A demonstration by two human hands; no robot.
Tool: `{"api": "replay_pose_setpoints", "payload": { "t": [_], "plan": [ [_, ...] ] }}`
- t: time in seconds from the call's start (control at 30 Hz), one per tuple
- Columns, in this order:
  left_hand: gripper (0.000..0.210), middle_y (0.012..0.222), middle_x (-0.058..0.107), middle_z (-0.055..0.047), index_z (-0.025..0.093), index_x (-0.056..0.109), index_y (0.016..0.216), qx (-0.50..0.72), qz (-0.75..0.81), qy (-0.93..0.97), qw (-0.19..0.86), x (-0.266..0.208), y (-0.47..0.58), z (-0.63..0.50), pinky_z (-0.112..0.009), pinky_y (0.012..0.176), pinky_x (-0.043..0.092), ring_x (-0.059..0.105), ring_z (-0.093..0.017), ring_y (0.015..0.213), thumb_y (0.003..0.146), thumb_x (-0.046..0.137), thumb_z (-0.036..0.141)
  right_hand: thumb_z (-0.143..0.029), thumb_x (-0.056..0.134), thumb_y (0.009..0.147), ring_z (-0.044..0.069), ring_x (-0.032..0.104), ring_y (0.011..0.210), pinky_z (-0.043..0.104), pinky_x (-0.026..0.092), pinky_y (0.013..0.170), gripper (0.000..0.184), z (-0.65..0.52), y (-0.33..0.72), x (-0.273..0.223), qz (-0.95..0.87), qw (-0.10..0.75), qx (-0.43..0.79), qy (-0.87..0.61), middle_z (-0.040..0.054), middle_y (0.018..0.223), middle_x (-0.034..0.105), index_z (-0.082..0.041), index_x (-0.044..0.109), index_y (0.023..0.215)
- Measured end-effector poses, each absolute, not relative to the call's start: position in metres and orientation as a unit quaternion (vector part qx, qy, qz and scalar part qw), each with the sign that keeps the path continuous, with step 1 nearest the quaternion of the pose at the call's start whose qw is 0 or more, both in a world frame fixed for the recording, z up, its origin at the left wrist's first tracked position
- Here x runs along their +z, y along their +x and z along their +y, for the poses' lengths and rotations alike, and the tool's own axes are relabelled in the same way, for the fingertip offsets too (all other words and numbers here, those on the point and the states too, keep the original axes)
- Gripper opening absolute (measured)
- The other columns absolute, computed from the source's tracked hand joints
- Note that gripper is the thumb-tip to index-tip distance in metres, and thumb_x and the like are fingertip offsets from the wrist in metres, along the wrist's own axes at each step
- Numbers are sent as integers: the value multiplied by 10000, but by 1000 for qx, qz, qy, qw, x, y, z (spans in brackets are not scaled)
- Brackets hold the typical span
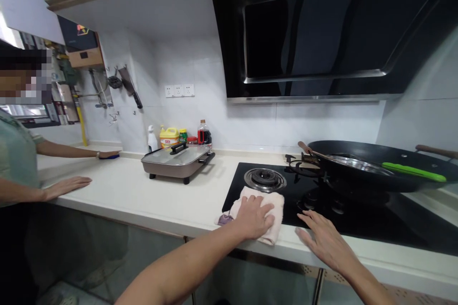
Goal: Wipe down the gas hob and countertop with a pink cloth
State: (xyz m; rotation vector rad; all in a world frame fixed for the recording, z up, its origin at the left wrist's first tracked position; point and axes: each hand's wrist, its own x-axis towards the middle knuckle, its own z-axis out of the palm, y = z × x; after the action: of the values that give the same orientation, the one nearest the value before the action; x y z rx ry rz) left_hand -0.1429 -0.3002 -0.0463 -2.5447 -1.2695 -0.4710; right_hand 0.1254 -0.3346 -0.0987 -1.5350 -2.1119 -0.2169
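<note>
Far left: co-worker's far hand on a blue pad. Next, lidded pan on counter. Left hand lies spread on pale cloth, which straddles the cooktop's front-left edge. Right hand: fingers parted, holding nothing; contact unclear. Wok at right.

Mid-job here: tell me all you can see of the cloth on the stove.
The cloth is pale pink, nearly white, with a purple patch at its left end; it looks like soft fabric. It lies flattened, slightly rumpled, across the black cooktop's front-left edge and onto the white counter, just in front of the left burner. The left grip rests on top, covering its middle.
</note>
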Motion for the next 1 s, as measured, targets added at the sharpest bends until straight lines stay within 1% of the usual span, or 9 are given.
{"api": "replay_pose_setpoints", "payload": {
  "t": [0.1, 0.23, 0.4, 0.53, 0.6, 0.67, 0.83, 0.93, 1.0],
  "plan": [
    [459, 1351, 611, -100, 338, 619, 1383, -177, -414, -885, 116, -50, -114, -302, -570, 1007, 400, 543, -335, 1161, 1001, 421, 500, -594, 387, 1016, 306, 501, 1364, 508, 394, 1159, 584, -335, 128, -96, -778, 282, -46, -560, 134, 1411, 594, -187, 644, 1346],
    [488, 1337, 610, -127, 315, 619, 1394, -180, -399, -895, 84, -51, -87, -307, -608, 1023, 381, 523, -359, 1195, 989, 429, 509, -583, 327, 1042, 263, 551, 1284, 464, 438, 1127, 545, -333, 132, -96, -759, 347, 7, -551, 139, 1365, 589, -183, 615, 1273],
    [469, 1285, 631, -116, 321, 640, 1362, -203, -388, -896, 77, -53, -84, -312, -592, 994, 407, 540, -347, 1146, 988, 434, 515, -595, 321, 1041, 274, 504, 1341, 490, 373, 1202, 546, -325, 138, -105, -733, 400, 12, -550, 152, 1402, 539, -186, 583, 1290],
    [430, 1248, 656, -85, 347, 660, 1320, -215, -383, -896, 66, -55, -98, -315, -536, 975, 427, 555, -323, 1121, 971, 489, 532, -626, 339, 1027, 292, 477, 1379, 507, 387, 1202, 590, -325, 138, -108, -741, 373, 6, -558, 141, 1444, 514, -201, 584, 1354],
    [443, 1272, 660, -67, 352, 635, 1348, -215, -384, -896, 51, -53, -109, -316, -507, 985, 429, 556, -312, 1142, 960, 527, 535, -633, 347, 1025, 293, 471, 1387, 512, 392, 1198, 590, -328, 138, -108, -756, 351, 4, -552, 124, 1447, 520, -226, 590, 1376],
    [512, 1303, 660, -64, 337, 581, 1412, -209, -396, -893, 34, -48, -124, -316, -492, 1004, 428, 560, -307, 1165, 944, 563, 546, -636, 352, 1025, 292, 469, 1391, 516, 392, 1198, 582, -330, 138, -107, -767, 331, 5, -550, 108, 1433, 538, -249, 606, 1377],
    [729, 1461, 586, -107, 237, 463, 1519, -227, -466, -855, -15, -43, -174, -310, -473, 1112, 399, 533, -315, 1303, 886, 678, 529, -673, 384, 1006, 317, 469, 1396, 543, 415, 1181, 600, -334, 141, -109, -768, 299, 12, -566, 101, 1442, 548, -260, 657, 1345],
    [716, 1529, 515, -141, 209, 508, 1476, -257, -511, -821, -3, -48, -200, -304, -461, 1157, 380, 475, -326, 1392, 859, 729, 496, -658, 387, 1013, 329, 442, 1418, 556, 396, 1194, 618, -335, 144, -113, -775, 304, -10, -554, 120, 1470, 528, -225, 642, 1373],
    [686, 1522, 508, -170, 183, 561, 1422, -263, -534, -803, 21, -52, -210, -300, -470, 1151, 389, 465, -343, 1400, 842, 754, 494, -643, 414, 1014, 333, 451, 1415, 552, 422, 1178, 592, -333, 148, -116, -785, 295, -14, -544, 112, 1476, 531, -241, 637, 1387]
  ]
}}
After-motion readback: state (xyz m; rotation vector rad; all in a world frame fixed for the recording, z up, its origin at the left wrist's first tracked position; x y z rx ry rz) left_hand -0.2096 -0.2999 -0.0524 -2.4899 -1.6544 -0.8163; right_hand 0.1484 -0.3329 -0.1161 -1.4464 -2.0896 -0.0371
